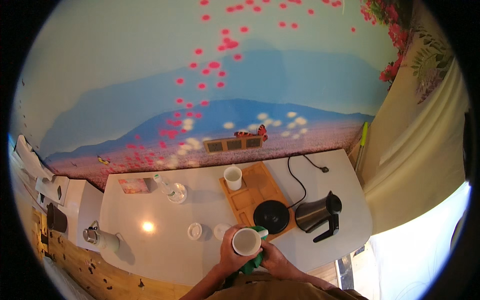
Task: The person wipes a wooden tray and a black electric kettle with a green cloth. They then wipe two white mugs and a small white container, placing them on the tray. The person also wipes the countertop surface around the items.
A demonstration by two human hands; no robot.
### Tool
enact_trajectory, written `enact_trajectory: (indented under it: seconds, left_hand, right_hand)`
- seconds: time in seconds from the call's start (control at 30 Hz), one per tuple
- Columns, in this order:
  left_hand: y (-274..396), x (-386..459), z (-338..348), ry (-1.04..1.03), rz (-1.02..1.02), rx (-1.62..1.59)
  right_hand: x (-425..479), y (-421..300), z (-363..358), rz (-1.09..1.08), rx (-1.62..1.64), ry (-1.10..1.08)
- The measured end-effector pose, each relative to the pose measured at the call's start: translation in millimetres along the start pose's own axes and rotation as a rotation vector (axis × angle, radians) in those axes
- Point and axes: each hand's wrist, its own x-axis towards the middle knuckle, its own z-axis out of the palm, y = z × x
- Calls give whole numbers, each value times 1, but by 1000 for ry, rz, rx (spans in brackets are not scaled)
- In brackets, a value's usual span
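Observation:
My left hand (230, 252) is closed around the side of a white mug (246, 242), held above the table's front edge with its mouth facing up. My right hand (273, 255) holds a green cloth (252, 265) against the mug's right side, below the handle. Just beyond the hands, a black kettle base (271, 216) rests on the front of a wooden tray (237, 203). A second white mug (233, 177) stands at the tray's back left. White round lids (195, 231) lie left of my hands, one partly behind the left hand.
An electric kettle (317, 213) stands right of the tray, and a power cord (300, 180) runs behind it. Towards the left are a clear bottle (173, 192), a small patterned box (134, 185) and a pale thermos flask (103, 239). Sockets (234, 144) are on the wall behind the white table (150, 258).

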Motion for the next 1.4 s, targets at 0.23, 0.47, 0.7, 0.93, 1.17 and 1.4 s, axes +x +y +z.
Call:
enact_trajectory:
  seconds: [0.23,0.47,0.7,0.93,1.17,1.4]
  left_hand:
    - [-11,-12,-1,25,-33,32]
    - [-5,-12,-10,26,-40,121]
    - [-11,-16,-14,21,-46,125]
    - [5,-10,-7,-68,-110,69]
    - [-20,4,23,-208,-102,53]
    - [-31,20,41,-156,-92,237]
  right_hand:
    - [31,-17,15,507,802,282]
    - [16,-24,24,185,386,59]
    - [11,-17,18,22,-68,-61]
    - [8,-13,9,24,-92,-17]
    - [19,36,-38,460,1115,412]
    - [42,42,-58,373,807,322]
